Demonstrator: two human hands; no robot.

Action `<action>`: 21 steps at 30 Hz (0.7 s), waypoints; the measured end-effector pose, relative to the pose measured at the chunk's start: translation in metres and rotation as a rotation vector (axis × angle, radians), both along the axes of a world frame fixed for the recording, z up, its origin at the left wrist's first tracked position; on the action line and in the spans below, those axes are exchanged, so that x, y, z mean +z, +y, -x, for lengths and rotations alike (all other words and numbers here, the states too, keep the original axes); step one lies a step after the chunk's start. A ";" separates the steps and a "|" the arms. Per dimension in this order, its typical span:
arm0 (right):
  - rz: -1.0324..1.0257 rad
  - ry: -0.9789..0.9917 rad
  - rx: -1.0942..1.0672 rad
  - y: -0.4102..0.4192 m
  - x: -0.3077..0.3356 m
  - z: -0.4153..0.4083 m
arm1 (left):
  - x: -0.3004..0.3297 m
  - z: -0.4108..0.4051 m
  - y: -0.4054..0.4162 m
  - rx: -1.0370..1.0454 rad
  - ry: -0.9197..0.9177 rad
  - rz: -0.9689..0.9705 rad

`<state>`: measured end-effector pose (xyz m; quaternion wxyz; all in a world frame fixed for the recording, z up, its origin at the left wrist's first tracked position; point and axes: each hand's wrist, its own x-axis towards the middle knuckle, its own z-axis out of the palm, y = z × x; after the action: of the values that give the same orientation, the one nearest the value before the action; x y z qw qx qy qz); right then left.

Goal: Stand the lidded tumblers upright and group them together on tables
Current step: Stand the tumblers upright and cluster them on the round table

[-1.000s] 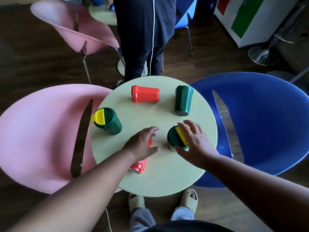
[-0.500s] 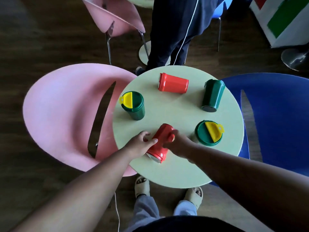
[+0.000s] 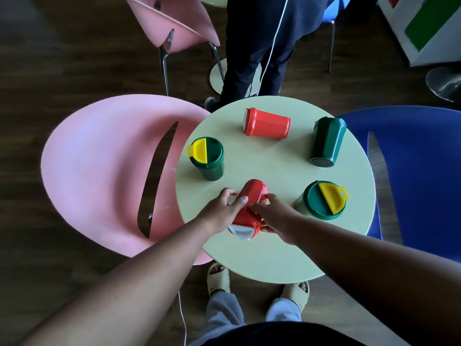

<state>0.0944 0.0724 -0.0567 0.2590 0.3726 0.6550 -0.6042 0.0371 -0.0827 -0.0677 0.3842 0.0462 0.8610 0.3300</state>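
Observation:
Five lidded tumblers are on a round pale green table (image 3: 274, 258). Both my hands grip a red tumbler (image 3: 252, 198) lying tilted near the table's front, its white-trimmed lid toward me; my left hand (image 3: 220, 212) is on its left side and my right hand (image 3: 273, 214) on its right. Two green tumblers with yellow lid flaps stand upright, one at left (image 3: 208, 158), one at right (image 3: 323, 201). Another red tumbler (image 3: 267, 123) lies on its side at the back. A green tumbler (image 3: 326, 142) lies on its side at back right.
A pink chair (image 3: 104, 171) touches the table's left side and a blue chair (image 3: 419, 171) its right. A person in dark trousers (image 3: 257, 46) stands just behind the table. A second pink chair (image 3: 172, 23) is further back. My sandalled feet are under the front edge.
My right hand left the upright green tumbler at right and took hold of the red tumbler beside my left hand. The red tumbler's lid end has lifted slightly toward me.

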 end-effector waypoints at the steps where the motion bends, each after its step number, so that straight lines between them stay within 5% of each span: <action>1: -0.005 0.001 -0.002 0.003 0.003 0.003 | 0.005 0.003 0.002 0.011 0.006 -0.006; 10: -0.089 0.083 0.060 0.033 0.026 0.030 | 0.029 0.031 0.026 -0.006 0.058 -0.062; 21: -0.636 0.236 0.532 0.065 0.051 0.059 | 0.037 0.057 0.060 0.041 0.267 -0.071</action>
<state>0.0354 0.1378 -0.0056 0.2014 0.1801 0.9070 -0.3230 -0.0202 -0.0225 -0.0304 0.2578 0.0855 0.8930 0.3588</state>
